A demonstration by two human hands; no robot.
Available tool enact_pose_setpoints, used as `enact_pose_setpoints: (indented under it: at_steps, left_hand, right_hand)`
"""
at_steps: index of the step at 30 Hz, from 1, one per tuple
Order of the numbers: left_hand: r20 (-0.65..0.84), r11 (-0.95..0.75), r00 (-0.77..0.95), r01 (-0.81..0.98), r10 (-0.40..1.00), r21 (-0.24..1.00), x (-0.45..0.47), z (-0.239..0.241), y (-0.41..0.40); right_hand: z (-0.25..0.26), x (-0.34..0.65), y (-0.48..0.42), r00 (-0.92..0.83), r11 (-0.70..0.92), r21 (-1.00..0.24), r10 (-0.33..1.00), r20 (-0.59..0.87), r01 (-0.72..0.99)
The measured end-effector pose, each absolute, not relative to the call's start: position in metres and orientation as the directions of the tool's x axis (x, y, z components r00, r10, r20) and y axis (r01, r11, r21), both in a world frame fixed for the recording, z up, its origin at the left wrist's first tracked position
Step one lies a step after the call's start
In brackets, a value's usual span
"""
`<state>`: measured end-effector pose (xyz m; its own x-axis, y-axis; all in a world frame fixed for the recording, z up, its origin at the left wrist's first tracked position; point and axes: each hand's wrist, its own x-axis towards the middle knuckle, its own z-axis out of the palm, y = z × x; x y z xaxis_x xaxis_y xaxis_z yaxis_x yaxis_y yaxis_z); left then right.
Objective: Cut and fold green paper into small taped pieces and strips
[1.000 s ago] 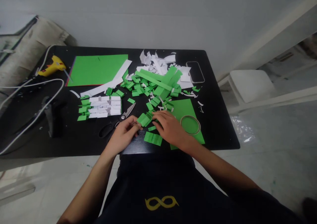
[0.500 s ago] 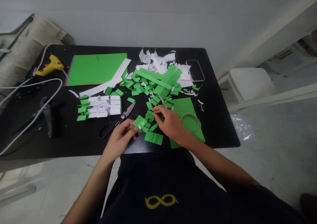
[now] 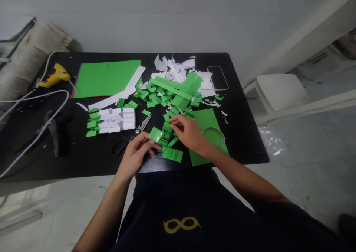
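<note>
My left hand (image 3: 137, 153) pinches a folded green paper piece (image 3: 156, 134) near the table's front edge. Its thumb and index finger meet at the paper's left side. Across from it, my right hand (image 3: 187, 132) has its fingertips closed at small folded green paper pieces (image 3: 167, 127); whether one is between the fingertips I cannot make out. Just below lies a joined green paper strip (image 3: 172, 154). Behind my hands is a heap of small green folded pieces (image 3: 151, 96). Black-handled scissors (image 3: 137, 131) rest beside my left hand, blades partly apart.
A white-and-green paper assembly (image 3: 116, 119) lies at left. Farther off are green sheets (image 3: 108, 77), a yellow glue gun (image 3: 57, 75) with cables, white paper scraps (image 3: 175, 68) and a phone (image 3: 217, 78). A tape roll (image 3: 213, 137) sits on a green sheet (image 3: 201, 116) at right.
The green piece in my left hand has tilted and shifted slightly left and up. My right hand's fingers have moved a little at the small green pieces. The camera view has shifted slightly.
</note>
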<state>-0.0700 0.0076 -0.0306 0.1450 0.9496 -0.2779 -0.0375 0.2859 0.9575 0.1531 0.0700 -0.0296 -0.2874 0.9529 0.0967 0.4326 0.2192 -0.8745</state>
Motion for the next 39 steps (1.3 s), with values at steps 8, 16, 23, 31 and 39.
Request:
enact_pose_setpoints:
  at_steps: [8,16,23,31,39]
  left_hand:
    - [-0.308,0.324,0.134,-0.122,0.942,0.938,-0.073,-0.031,0.002]
    - [-0.363,0.376,0.098,-0.259,0.927,0.890,-0.073,-0.028,-0.001]
    - [-0.369,0.375,0.076,-0.291,0.926,0.880,-0.072,-0.024,-0.002]
    - [-0.384,0.382,0.057,-0.311,0.922,0.870,-0.075,-0.024,-0.003]
    - [-0.393,0.385,0.039,-0.317,0.919,0.867,-0.077,-0.022,-0.001]
  right_hand:
    - [-0.032,0.152,0.072,-0.271,0.201,-0.880,0.959,0.086,0.430]
    - [-0.035,0.151,0.074,-0.279,0.235,-0.869,0.953,0.118,0.435]
    - [-0.033,0.150,0.072,-0.303,0.273,-0.864,0.941,0.149,0.424]
    - [-0.008,0.160,0.043,-0.297,0.371,-0.789,0.922,0.250,0.490]
    - [-0.012,0.159,-0.007,-0.538,0.423,-0.596,0.843,-0.018,0.683]
